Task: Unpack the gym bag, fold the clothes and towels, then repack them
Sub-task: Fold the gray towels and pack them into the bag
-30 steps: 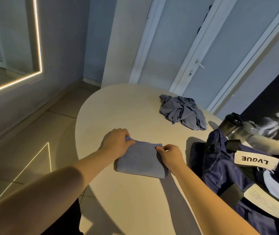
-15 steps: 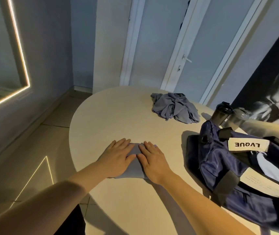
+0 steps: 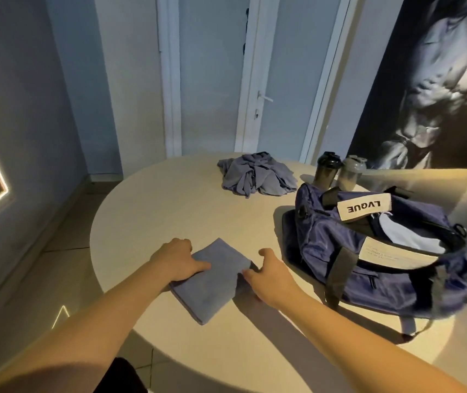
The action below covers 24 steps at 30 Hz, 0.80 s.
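Now my left hand (image 3: 178, 259) pinches the folded towel (image 3: 212, 282) on the table (image 3: 170, 208) at its nine o'clock edge so it won't open. My right hand (image 3: 272, 276) touches the three o'clock edge; I can't tell if it grabs. The gym bag (image 3: 326, 251) waits at three o'clock.
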### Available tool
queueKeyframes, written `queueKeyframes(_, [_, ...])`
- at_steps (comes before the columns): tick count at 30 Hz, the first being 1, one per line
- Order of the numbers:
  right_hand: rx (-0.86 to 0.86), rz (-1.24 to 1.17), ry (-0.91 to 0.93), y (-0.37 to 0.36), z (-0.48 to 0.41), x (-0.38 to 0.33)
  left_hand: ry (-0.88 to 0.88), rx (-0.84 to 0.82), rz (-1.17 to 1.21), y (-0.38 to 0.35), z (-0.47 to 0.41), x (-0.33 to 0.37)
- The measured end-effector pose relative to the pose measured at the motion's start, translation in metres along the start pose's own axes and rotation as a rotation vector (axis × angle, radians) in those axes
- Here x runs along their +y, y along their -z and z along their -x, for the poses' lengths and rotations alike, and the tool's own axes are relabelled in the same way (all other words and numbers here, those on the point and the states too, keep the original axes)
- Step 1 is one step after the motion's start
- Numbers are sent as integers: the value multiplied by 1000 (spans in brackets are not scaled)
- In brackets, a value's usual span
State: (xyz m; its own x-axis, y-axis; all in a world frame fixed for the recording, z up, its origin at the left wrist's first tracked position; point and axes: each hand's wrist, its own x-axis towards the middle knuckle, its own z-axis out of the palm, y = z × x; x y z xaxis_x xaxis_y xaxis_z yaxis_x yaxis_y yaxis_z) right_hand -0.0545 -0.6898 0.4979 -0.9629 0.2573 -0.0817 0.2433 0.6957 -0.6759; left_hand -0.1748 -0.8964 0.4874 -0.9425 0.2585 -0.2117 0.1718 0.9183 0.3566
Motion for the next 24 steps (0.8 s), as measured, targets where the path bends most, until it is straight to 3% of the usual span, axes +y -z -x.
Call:
queueKeyframes(4, [-146, -355, -167, 0, 22, -9, 55, -156, 61, 13, -1, 13])
queueKeyframes(8, [-191, -607, -156, -9, 32, -19, 34, -210, 133, 16, 0, 18])
queueKeyframes(14, [-94, -702, -58, 16, 44, -24, -134, -39, 244, 22, 30, 53])
queueKeyframes(18, [-42, -919, -27, 54, 45, -17, -331, 4, 354, 33, 52, 98])
queueKeyframes(24, [176, -783, 102, 117, 36, 5, -593, 143, 400, 33, 72, 181])
